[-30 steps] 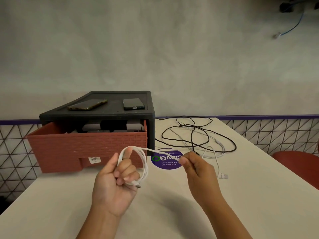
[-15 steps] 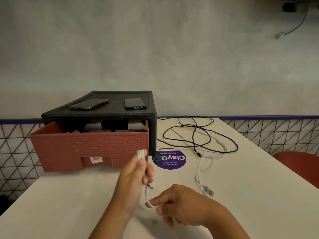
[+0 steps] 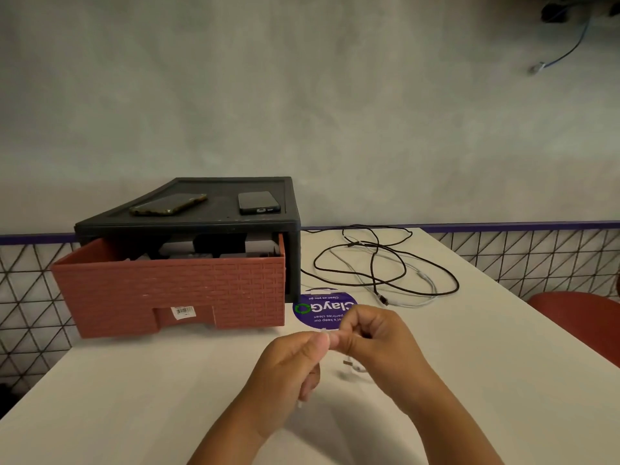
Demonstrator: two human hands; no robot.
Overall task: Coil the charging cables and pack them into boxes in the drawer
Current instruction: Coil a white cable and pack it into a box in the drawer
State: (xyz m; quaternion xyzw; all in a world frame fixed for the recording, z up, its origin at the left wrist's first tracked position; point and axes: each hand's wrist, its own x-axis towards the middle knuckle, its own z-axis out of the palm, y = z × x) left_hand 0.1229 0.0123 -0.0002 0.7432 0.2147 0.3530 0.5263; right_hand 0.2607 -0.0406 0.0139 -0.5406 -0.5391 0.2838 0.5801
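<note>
My left hand (image 3: 288, 370) and my right hand (image 3: 375, 347) meet over the white table, both pinching a coiled white cable (image 3: 350, 365); most of it is hidden in my fingers, and a plug end shows below the right hand. Behind them the red brick-patterned drawer (image 3: 174, 290) stands pulled out of its black cabinet (image 3: 235, 226), with grey boxes (image 3: 258, 246) inside. A loose black cable (image 3: 385, 263) and a white cable (image 3: 426, 280) lie tangled on the table to the right of the cabinet.
Two phones (image 3: 167, 206) (image 3: 258, 202) lie on top of the cabinet. A round purple sticker (image 3: 318, 308) is on the table just beyond my hands. A red chair (image 3: 580, 320) stands at the right table edge. A mesh barrier (image 3: 30, 297) runs behind.
The loose white tail that lay on the table has been drawn in. My right hand rose from below the left up to meet it, and both hands now close on the bundled cable.
</note>
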